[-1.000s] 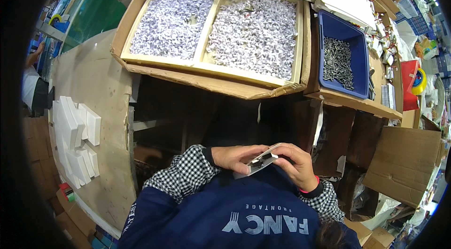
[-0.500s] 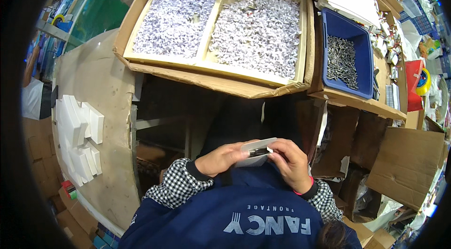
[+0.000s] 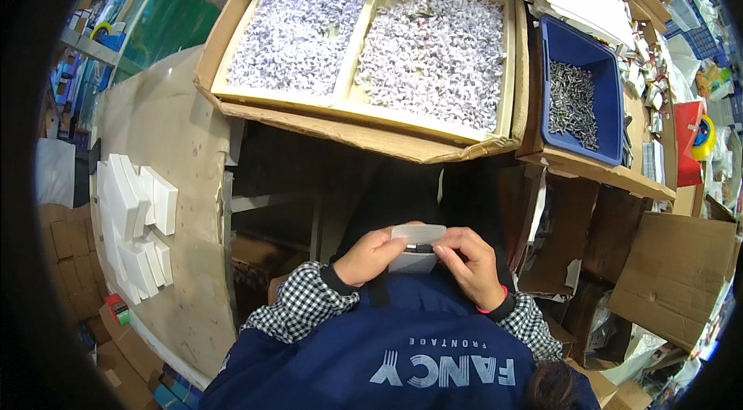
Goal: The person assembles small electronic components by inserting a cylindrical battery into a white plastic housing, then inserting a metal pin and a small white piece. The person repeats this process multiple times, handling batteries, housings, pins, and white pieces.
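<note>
A small white box [image 3: 413,262] is held in front of my lap, its pale lid flap [image 3: 419,233] standing up. Something dark shows in the opening beneath the flap, too small to make out. My left hand [image 3: 367,257] grips the box's left side, thumb at the flap's edge. On the other side, my right hand [image 3: 470,261] has its thumb and fingers closed at the right end of the opening. Parts of the fingers of both hands are hidden behind the box.
Ahead, a cardboard box holds a divided cream tray [image 3: 338,93] of small white pieces. A blue bin [image 3: 548,85] of small metal parts stands to its right. Several white boxes [image 3: 130,205] lie on the left table [image 3: 190,271]. Open cartons [image 3: 672,275] sit at right.
The flap and box have turned to face me more squarely, and less of the dark content shows. Both hands stay on the box; the surroundings have shifted slightly right in view.
</note>
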Available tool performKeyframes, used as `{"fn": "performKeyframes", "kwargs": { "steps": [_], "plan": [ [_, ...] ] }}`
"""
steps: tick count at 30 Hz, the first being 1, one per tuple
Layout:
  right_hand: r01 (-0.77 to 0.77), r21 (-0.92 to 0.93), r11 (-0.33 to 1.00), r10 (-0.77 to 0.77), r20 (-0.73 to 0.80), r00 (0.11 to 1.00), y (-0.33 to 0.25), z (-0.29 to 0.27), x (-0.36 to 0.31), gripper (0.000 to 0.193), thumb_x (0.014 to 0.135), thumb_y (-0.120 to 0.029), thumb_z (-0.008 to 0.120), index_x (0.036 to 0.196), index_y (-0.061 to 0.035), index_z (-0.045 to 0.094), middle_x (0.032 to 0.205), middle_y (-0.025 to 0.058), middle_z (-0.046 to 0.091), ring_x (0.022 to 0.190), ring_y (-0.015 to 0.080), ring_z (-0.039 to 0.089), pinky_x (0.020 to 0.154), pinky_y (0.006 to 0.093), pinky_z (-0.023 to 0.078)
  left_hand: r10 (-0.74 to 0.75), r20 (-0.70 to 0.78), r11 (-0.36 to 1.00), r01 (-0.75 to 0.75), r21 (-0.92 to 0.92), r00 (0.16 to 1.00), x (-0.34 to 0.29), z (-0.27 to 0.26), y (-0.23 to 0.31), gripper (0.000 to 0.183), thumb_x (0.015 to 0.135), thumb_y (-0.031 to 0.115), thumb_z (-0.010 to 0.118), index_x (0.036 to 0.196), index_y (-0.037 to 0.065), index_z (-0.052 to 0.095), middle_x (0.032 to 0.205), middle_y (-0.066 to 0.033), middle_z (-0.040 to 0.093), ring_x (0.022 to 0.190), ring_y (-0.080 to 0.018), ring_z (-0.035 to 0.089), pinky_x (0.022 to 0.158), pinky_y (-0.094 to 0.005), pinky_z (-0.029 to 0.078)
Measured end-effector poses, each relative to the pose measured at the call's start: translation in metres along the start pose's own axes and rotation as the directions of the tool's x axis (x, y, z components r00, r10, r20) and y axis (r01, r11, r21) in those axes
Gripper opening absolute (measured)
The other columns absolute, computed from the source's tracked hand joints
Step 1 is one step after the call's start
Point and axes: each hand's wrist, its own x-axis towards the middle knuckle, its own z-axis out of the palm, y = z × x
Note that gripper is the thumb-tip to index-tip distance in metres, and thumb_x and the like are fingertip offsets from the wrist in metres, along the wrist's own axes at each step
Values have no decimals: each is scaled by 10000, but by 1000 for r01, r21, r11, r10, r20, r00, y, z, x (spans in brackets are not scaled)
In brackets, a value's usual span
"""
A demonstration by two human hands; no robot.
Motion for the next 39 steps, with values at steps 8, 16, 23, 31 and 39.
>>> {"fn": "performKeyframes", "kwargs": {
  "steps": [8,16,23,31,39],
  "plan": [
    [-562,522,642,588,135,797,33,0,24,384,918,-147,594,1226,66,509,911,27,581,692,71,497,621,209,424,-22,-301,979,-40,-199,953,56,3,-13,293,953,190,522,1152,-25,540,1008,-90,625,910,-152,606,789,-272,494],
    [-521,622,584,558,159,815,42,0,18,316,912,-126,589,1178,23,506,830,10,543,678,74,488,607,204,407,712,-364,667,-418,617,600,56,4,-33,149,817,78,719,893,26,601,849,-51,608,750,-130,578,665,-262,486],
    [-605,757,247,567,393,724,40,-11,14,317,902,-140,601,1201,-47,552,1064,36,599,874,102,553,760,233,452,629,-170,694,-450,561,758,27,0,-30,206,888,118,640,1077,37,655,1038,-116,657,928,-206,641,816,-274,507],
    [-236,409,882,204,121,972,35,-9,11,204,857,-28,566,1033,-19,670,1039,96,609,983,199,565,852,298,446,674,-160,674,-512,533,721,24,-4,-38,227,863,-12,633,1083,43,646,1172,-148,612,1042,-199,592,904,-290,469],
    [-57,142,988,23,231,973,34,-34,31,201,803,-134,716,985,-51,691,1033,92,648,964,209,600,867,345,454,550,-222,810,-579,-93,805,26,7,-36,290,874,-65,588,1142,44,562,1202,-129,575,1073,-184,579,933,-299,465]
  ]
}}
